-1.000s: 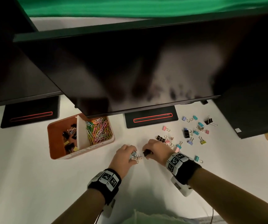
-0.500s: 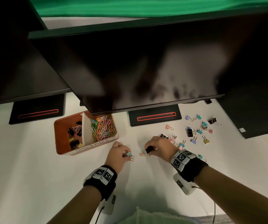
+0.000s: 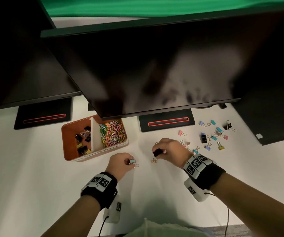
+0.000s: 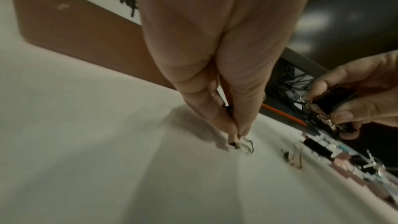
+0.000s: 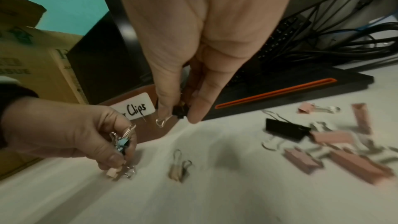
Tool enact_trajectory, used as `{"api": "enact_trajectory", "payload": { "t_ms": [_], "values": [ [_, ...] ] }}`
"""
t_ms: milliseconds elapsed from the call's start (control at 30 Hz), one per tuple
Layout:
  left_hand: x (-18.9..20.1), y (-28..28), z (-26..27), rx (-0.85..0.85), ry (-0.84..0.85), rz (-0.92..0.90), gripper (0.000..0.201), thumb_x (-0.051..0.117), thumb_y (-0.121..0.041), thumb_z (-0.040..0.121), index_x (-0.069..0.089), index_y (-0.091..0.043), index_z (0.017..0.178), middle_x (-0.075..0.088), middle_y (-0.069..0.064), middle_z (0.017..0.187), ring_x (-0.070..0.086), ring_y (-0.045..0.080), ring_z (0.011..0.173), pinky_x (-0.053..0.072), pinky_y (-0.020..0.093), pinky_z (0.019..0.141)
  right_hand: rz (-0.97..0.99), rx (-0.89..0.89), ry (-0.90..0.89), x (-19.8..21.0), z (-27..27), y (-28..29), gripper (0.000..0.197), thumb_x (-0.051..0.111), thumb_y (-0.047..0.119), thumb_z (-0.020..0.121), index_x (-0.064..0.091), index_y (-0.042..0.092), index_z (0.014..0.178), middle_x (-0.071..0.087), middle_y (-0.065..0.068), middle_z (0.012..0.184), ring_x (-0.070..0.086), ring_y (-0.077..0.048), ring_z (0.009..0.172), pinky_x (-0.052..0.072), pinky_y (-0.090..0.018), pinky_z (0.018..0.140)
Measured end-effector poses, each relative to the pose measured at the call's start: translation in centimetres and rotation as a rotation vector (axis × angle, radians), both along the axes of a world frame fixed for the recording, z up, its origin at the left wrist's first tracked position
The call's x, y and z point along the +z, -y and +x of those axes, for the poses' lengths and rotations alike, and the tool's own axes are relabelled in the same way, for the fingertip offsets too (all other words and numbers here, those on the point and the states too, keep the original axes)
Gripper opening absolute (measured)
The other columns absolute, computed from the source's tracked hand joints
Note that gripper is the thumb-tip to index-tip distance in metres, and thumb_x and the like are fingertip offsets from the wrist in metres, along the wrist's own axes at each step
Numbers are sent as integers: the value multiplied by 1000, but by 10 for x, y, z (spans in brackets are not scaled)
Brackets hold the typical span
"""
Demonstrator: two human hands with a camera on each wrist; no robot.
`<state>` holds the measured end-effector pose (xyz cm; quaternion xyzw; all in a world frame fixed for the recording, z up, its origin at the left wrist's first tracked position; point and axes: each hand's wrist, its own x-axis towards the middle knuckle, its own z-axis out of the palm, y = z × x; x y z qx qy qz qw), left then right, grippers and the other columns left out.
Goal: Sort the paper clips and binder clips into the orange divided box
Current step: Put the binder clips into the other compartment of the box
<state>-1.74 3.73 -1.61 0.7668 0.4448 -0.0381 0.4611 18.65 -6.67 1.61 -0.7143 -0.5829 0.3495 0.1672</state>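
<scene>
The orange divided box (image 3: 65, 144) holds binder clips (image 3: 83, 139) in its left compartment and coloured paper clips (image 3: 112, 132) in its right one. Just right of the box's front corner, my left hand (image 3: 129, 162) pinches a small blue binder clip (image 3: 132, 161) low over the table; the right wrist view shows that blue binder clip (image 5: 122, 143) with a pale clip (image 5: 113, 172) under the fingertips. My right hand (image 3: 156, 151) pinches a black binder clip (image 3: 157, 152) a little above the table. A tan binder clip (image 3: 154, 160) lies between the hands.
Several loose binder clips (image 3: 211, 135) lie scattered on the white table to the right of my right hand. Black monitors (image 3: 155, 65) overhang the back of the table, above their bases (image 3: 167, 124). A cardboard carton (image 5: 32, 67) stands at the left.
My hands, close together a second ago, have drawn apart. The left hand has moved left toward the box with the blue clip, and the tan clip now lies on the table between them.
</scene>
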Motion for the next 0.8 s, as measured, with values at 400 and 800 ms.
{"api": "enact_trajectory", "payload": {
  "t_ms": [400, 800],
  "values": [
    [99, -83, -108, 361, 45, 81, 19, 79, -9, 69, 66, -10, 83, 70, 13, 80, 65, 16, 69, 47, 18, 61, 282, 263, -155, 72, -115, -124, 28, 68, 14, 82, 66, 18, 109, 61, -5, 109, 58, -17, 101, 47, -28, 95],
    [105, -53, -83, 82, 237, 365, 22, 63, -13, 84, 63, -24, 103, 57, -13, 99, 59, 0, 83, 49, 11, 74, 207, 90, -121, 48, -82, -102, 19, 63, 16, 86, 63, 21, 104, 58, 5, 96, 54, 0, 71, 47, -20, 73]
  ]
}}
